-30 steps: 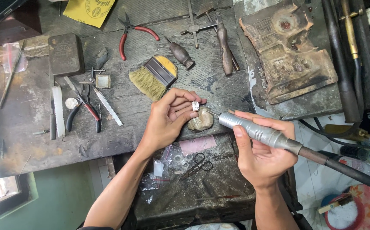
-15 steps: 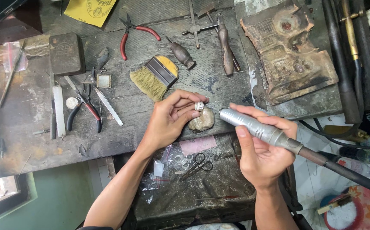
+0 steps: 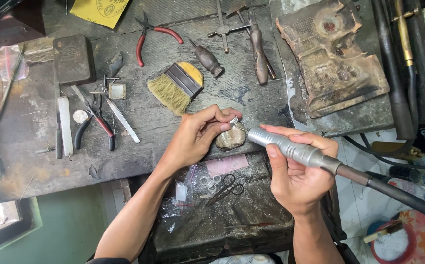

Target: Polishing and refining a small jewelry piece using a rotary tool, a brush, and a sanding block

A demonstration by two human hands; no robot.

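Your left hand (image 3: 197, 137) pinches a small silvery piece (image 3: 233, 120) between thumb and forefinger, held over the rounded wooden bench peg (image 3: 231, 138) at the worn workbench's (image 3: 36, 146) front edge; since a second ago you have raised that piece slightly and turned it toward 3 o'clock, so it now sits just beside the tool's nose. Your right hand (image 3: 295, 176) wraps the grey rotary handpiece (image 3: 290, 149), fingers closed round the barrel, thumb along its near side; the handpiece has slid in toward 9 o'clock and its tip is hidden behind the piece, so I cannot tell whether they touch. I judge the two are lined up for working the piece. At 11 o'clock of your left hand lies a yellow-handled brush (image 3: 175, 85); at 6 o'clock, small scissors (image 3: 226, 188) on the dark tray (image 3: 251, 230).
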